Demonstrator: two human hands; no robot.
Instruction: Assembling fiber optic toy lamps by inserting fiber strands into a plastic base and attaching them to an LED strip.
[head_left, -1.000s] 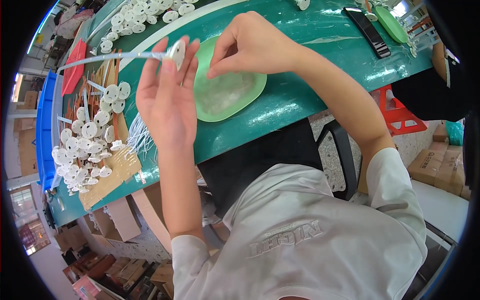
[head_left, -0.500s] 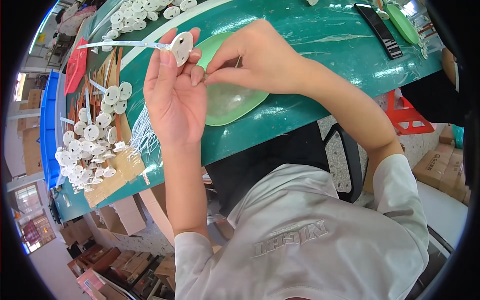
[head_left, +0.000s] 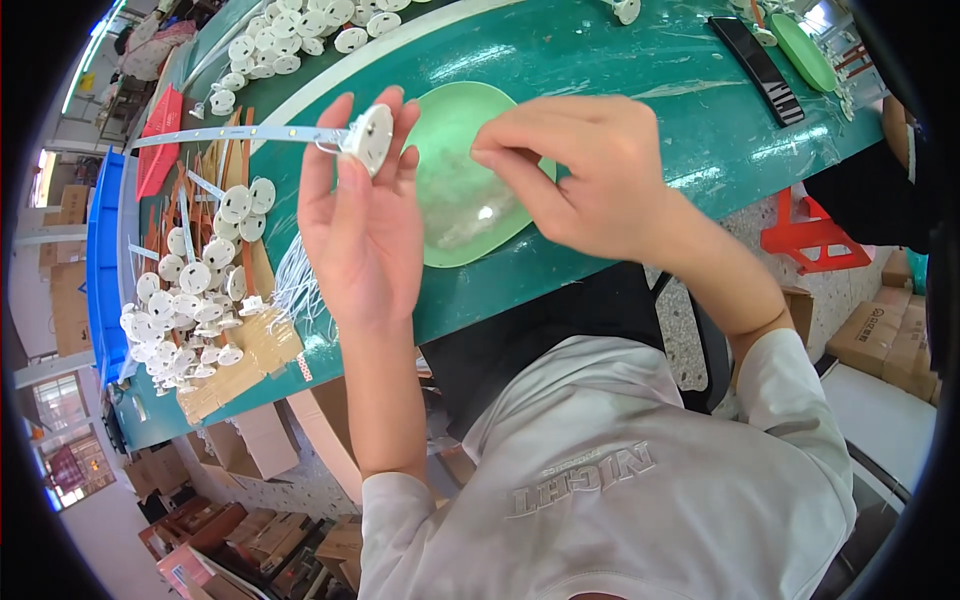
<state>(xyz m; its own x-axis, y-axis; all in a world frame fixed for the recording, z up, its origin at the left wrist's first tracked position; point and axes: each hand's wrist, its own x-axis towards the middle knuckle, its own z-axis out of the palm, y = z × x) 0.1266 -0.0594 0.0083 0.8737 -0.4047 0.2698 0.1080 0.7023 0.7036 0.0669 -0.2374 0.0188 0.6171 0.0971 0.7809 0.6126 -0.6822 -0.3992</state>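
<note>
My left hand [head_left: 362, 250] is turned palm up, its thumb and fingers closed on a white round disc cap [head_left: 374, 140]. From that cap a narrow LED strip [head_left: 240, 133] stretches out to the left, with a thin white wire looping at the joint. My right hand [head_left: 600, 170] hovers over the right side of a green plate [head_left: 455, 105], thumb and forefinger pinched together. Whatever sits between those fingertips, if anything, is too small to make out. Tiny clear or whitish bits lie in the plate.
Many similar white caps with strips [head_left: 195, 290] are heaped on cardboard at the left, beside white wires [head_left: 300, 285]. More caps [head_left: 290, 25] lie at the back. A red basket [head_left: 158, 145], a blue tray [head_left: 105, 260] and a black strip-shaped object [head_left: 755, 70] surround the green table [head_left: 640, 70].
My right hand has drawn away from the left fingers, rightward and slightly down over the plate. The left hand, still holding the cap, has shifted a little right and down, tilting the cap.
</note>
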